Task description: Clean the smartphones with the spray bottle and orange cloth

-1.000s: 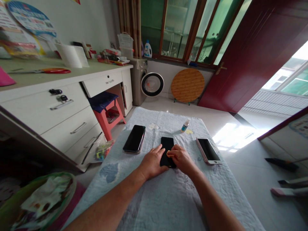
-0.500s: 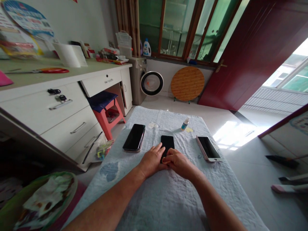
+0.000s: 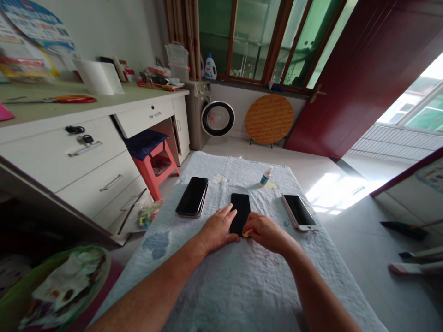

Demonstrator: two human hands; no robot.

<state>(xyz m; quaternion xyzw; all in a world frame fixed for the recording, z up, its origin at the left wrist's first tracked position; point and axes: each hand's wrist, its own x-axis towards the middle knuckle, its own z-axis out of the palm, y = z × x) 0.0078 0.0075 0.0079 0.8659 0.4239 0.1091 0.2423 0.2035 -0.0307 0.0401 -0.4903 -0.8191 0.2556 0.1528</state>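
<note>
A black smartphone point(image 3: 240, 207) lies flat on the cloth-covered table between my hands. My left hand point(image 3: 218, 229) holds it at its left side, fingertips over the edge of the screen and thumb along the bottom end. With fingers curled, my right hand point(image 3: 259, 231) pinches a small orange pad point(image 3: 247, 233) against the lower right corner of the screen. The pad is mostly hidden, so its exact kind is unclear. Beyond the phone stands a small spray bottle point(image 3: 266, 176) with a blue label.
Stacked dark phones point(image 3: 192, 197) lie left of my hands, and a white-framed phone point(image 3: 300, 212) on another lies to the right. A pale blue quilted cloth point(image 3: 221, 286) covers the table. A pink stool point(image 3: 152, 161) and a waste bin point(image 3: 107, 267) stand on the left.
My right hand has moved slightly right with the orange pad, from the lower left of the screen to its lower right corner. My left hand stays at the phone's left side.
</note>
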